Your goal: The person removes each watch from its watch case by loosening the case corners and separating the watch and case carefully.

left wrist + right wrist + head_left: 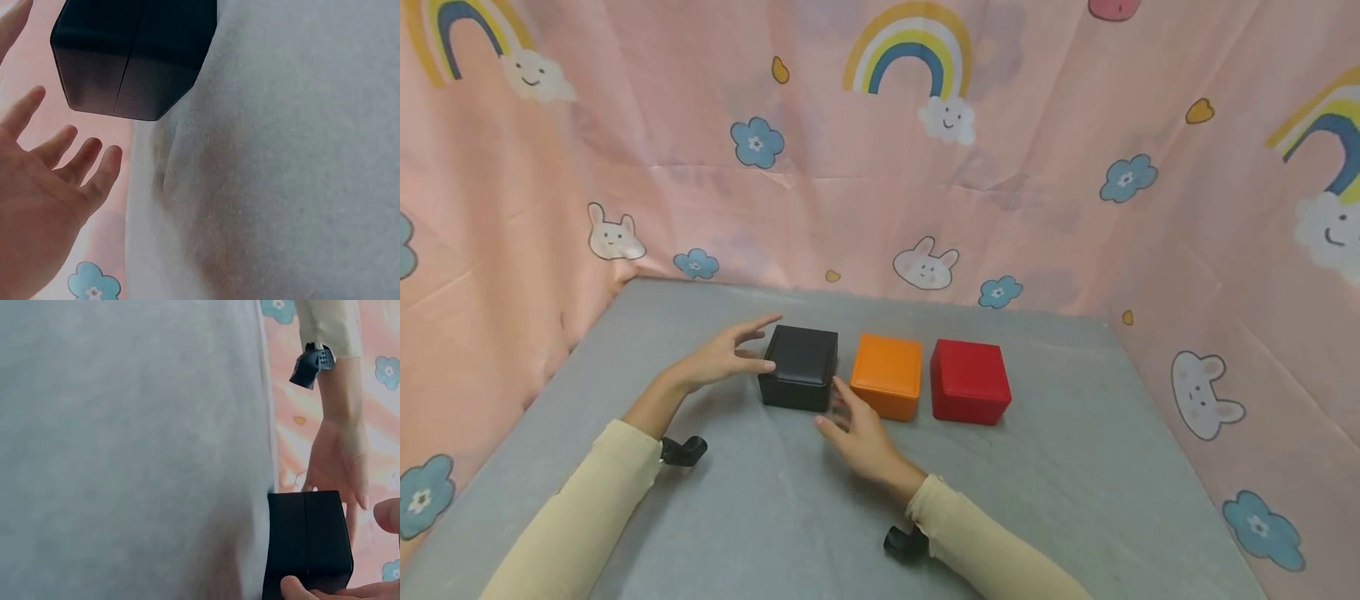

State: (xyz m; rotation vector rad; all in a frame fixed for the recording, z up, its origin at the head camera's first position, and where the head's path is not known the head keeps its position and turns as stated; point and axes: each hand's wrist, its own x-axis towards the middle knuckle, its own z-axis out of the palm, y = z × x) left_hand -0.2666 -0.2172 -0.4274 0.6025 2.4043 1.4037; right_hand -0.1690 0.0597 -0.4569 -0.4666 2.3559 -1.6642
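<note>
A black box [801,358] with a lid seam stands on the grey cloth, leftmost of three boxes in a row. At its left side my left hand [718,358] spreads its fingers, the thumb tip overlapping the box's edge in the head view. In the left wrist view the palm and parted fingers show beside the box [128,62], holding nothing. My right hand [867,442] reaches to the box's right front corner, fingers loosely extended, index fingertip right at its side. The right wrist view has a fingertip overlapping the box [306,534], with the left hand [337,456] beyond.
An orange box [887,367] stands just right of the black one, close behind my right fingers. Farther right is a red box [972,375]. Pink printed curtains [820,217] enclose the grey table [1075,467] at the back and sides. Black wrist cameras [683,451] sit under both wrists.
</note>
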